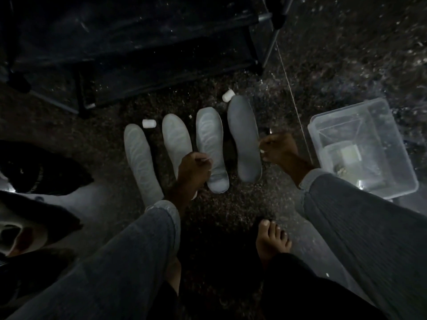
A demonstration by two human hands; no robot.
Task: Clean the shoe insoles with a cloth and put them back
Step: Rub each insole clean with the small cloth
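Several pale insoles lie side by side on the dark speckled floor, from the leftmost insole [142, 162] to the darker grey rightmost insole [245, 139]. My left hand [193, 172] hovers over the left heel edge of the third insole [211, 144]. Its fingers are loosely curled and nothing shows in them. My right hand [280, 147] has curled fingertips at the right edge of the rightmost insole. It is too dark to tell whether they pinch it. No cloth is visible.
A clear plastic bin [390, 144] stands at the right. A dark shoe rack [138, 54] fills the back. Two small white rolls [149, 123] [228, 95] lie by the insoles' toes. Black-and-white shoes [41, 172] sit at the left. My bare foot [272, 239] is in front.
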